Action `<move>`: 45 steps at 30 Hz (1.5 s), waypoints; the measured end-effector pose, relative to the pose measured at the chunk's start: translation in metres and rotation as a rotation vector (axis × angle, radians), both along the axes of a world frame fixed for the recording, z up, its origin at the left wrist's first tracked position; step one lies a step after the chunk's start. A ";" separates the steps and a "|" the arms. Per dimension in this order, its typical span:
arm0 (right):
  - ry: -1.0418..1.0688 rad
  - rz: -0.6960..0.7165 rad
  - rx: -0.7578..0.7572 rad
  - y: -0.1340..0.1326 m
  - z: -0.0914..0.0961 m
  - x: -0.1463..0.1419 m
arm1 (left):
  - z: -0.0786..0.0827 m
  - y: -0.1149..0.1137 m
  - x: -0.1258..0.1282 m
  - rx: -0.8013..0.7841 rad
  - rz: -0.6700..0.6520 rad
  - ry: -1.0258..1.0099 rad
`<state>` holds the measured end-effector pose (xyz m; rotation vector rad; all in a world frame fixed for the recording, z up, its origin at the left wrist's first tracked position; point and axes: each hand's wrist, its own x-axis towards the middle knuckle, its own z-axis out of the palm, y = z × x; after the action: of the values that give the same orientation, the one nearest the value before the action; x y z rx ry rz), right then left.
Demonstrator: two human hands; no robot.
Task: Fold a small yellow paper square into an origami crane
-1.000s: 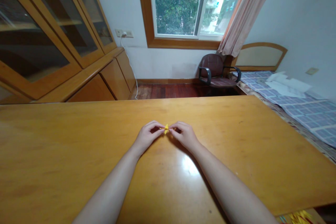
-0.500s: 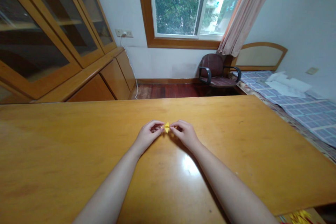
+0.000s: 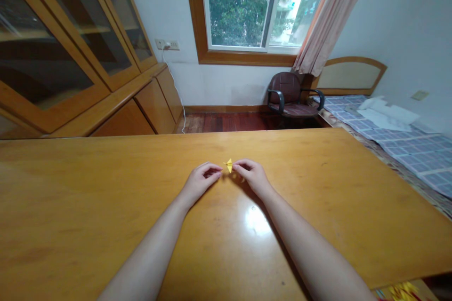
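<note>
No readable text, label, brand, number or sign is showing anywhere. The small yellow paper piece (image 3: 229, 165) near the middle of the surface (image 3: 106, 197) is carrying no print that can be made out. The white sheets (image 3: 386, 115) lying on the bed (image 3: 416, 150) are looking blank from here, and the wall socket plate (image 3: 169, 45) is too small to be showing any marking.
</note>
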<state>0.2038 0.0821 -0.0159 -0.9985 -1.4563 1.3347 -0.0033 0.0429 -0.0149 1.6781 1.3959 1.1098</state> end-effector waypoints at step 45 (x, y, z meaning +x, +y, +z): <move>-0.188 0.112 0.157 -0.001 0.002 0.002 | 0.007 0.000 0.001 0.053 -0.057 0.031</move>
<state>0.2054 0.0816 -0.0141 -0.9722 -1.7528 1.2090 -0.0027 0.0426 -0.0081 1.7687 1.3392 1.1019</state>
